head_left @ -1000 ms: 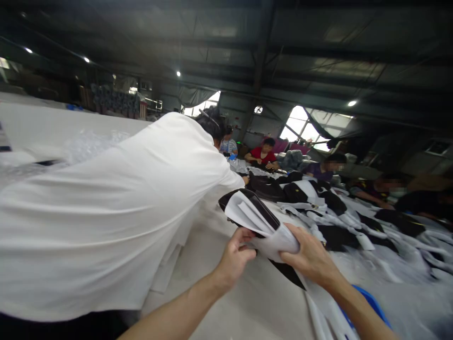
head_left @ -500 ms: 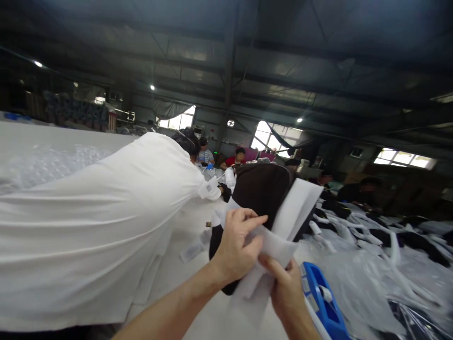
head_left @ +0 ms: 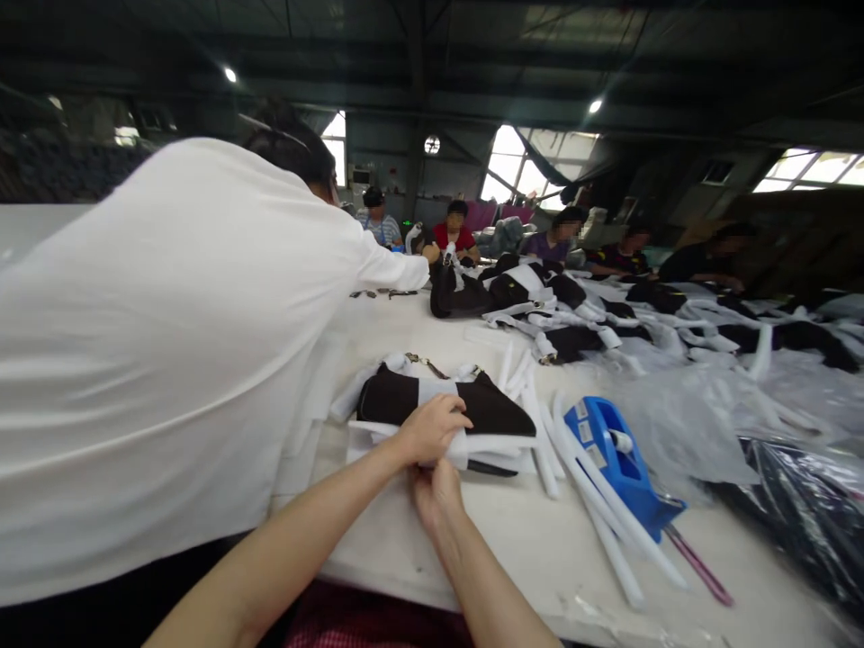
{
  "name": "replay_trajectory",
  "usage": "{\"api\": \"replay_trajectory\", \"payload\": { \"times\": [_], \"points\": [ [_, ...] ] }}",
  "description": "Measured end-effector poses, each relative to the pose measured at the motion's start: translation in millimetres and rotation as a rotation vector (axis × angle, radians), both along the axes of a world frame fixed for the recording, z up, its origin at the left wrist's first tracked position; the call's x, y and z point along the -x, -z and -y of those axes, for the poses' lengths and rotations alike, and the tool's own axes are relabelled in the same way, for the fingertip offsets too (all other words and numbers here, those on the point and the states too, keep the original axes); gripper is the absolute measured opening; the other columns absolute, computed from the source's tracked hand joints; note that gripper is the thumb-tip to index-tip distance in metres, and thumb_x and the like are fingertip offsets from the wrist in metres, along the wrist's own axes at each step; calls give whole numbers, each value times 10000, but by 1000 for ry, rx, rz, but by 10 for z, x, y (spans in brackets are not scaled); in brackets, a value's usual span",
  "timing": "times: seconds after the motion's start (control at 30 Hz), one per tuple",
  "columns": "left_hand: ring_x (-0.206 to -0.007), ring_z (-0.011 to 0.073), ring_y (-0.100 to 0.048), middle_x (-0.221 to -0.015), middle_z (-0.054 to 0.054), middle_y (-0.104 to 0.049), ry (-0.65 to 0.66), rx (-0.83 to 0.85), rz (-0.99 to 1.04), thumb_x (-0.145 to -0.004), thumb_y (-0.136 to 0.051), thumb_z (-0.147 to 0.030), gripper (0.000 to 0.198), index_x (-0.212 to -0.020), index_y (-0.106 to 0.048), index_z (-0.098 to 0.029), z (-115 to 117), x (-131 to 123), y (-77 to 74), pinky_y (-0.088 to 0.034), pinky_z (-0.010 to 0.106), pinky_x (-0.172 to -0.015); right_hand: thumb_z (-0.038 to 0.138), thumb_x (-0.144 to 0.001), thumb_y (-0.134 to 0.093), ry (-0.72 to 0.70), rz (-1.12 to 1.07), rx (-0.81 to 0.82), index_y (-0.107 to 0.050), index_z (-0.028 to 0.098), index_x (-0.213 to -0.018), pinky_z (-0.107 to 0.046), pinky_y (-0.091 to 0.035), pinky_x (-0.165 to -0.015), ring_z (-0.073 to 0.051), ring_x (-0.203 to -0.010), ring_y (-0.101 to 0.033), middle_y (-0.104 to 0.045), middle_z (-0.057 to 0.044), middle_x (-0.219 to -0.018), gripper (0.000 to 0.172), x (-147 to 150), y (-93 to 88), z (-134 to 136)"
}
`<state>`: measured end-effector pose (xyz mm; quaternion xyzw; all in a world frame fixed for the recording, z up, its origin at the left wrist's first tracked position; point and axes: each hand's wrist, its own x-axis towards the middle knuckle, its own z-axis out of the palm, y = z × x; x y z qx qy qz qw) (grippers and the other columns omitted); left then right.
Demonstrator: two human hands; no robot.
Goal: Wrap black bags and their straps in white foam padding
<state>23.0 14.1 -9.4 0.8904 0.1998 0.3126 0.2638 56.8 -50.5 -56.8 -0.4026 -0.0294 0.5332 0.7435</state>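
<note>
A dark brown handbag (head_left: 384,396) lies on the white table in front of me. A white foam strip (head_left: 438,391) wraps around its middle, and white sheets (head_left: 364,441) stick out along the near edge. My left hand (head_left: 436,429) rests over the strip from above, its fingers curled and closed on it. Just below, my right hand (head_left: 436,493) is closed at the bag's near edge, thumb up against the strip; its other fingers are partly hidden underneath. At the bag's far side lies a chain strap (head_left: 427,364) with white wrapping on its ends.
A blue tape dispenser (head_left: 607,459) stands to the right, beside white foam tubes (head_left: 600,513) and a pink-handled tool (head_left: 702,569). Behind lies a pile of dark bags (head_left: 567,342) and plastic film. A co-worker in white (head_left: 222,297) leans across at left; several people sit beyond.
The bag has gone from raised and upright to lying on the table, with my hands lower at its near edge. The co-worker's arm now reaches farther toward the bag pile.
</note>
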Motion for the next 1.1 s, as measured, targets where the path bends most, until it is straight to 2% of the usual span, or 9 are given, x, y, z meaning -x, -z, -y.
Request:
{"api": "replay_trajectory", "payload": {
  "times": [0.2,0.3,0.33,0.4,0.5,0.6,0.83,0.97,1.1],
  "points": [
    [-1080,251,-483,-1120,96,-547,33,262,170,-772,-496,-90,389,-1098,-669,-214,-13,68,20,-353,373,-1048,185,-606,-769,-321,10,77,-648,160,-848,-333,-567,-788,-163,-740,-674,-703,-14,-784,271,-319,-92,262],
    [-1089,255,-473,-1118,95,-535,67,373,214,-755,-541,-89,355,-1065,-661,-213,-8,108,27,-328,366,-1071,421,-720,-737,-690,369,158,-670,147,-866,-367,-565,-750,-228,-816,-703,-729,-90,-884,318,-649,-201,534],
    [-1083,256,-473,-1112,96,-533,76,380,215,-761,-543,-91,335,-1050,-662,-213,2,108,39,-330,364,-1066,487,-764,-685,-709,612,148,-680,159,-875,-371,-562,-714,-236,-798,-701,-731,-95,-901,346,-794,-246,604],
    [-1060,259,-473,-1103,101,-531,59,342,206,-788,-522,-94,291,-1013,-663,-213,37,90,62,-337,360,-1041,508,-830,-604,-456,1204,49,-697,184,-865,-374,-543,-717,-230,-763,-685,-732,-82,-867,339,-1115,-346,673],
    [-1039,275,-460,-1112,119,-530,-79,163,131,-830,-468,-96,246,-963,-647,-201,126,83,74,-328,390,-1002,379,-920,-528,-18,1916,-89,-713,208,-970,-391,-490,-885,-237,-933,-667,-736,-77,-996,257,-1561,-476,596],
    [-995,284,-457,-1061,131,-550,-214,-17,-14,-868,-427,-114,216,-912,-622,-197,246,208,74,-317,434,-947,299,-958,-476,-10,2303,-133,-715,205,-1036,-387,-485,-894,-241,-997,-654,-722,-73,-1106,268,-1810,-492,408],
    [-923,268,-478,-970,121,-587,-250,-181,-203,-935,-338,-149,303,-906,-633,-212,453,728,192,-331,421,-862,185,-935,-479,-301,2600,-76,-676,166,-1147,-380,-510,-807,-248,-982,-658,-713,-81,-1138,291,-1817,-262,200],
    [-935,262,-500,-982,129,-607,-262,-282,-183,-968,-330,-177,319,-1051,-637,-208,499,769,287,-354,406,-869,198,-916,-490,-309,2583,-2,-655,174,-1162,-369,-508,-734,-245,-924,-660,-698,-90,-1141,297,-1838,-209,184],
    [-892,237,-514,-953,111,-616,-306,-389,-163,-971,-371,-179,278,-1060,-634,-189,478,732,402,-391,374,-809,246,-924,-478,-249,2463,36,-669,210,-1008,-340,-481,-689,-220,-829,-644,-696,-56,-970,211,-1756,-213,135]
  ]
}}
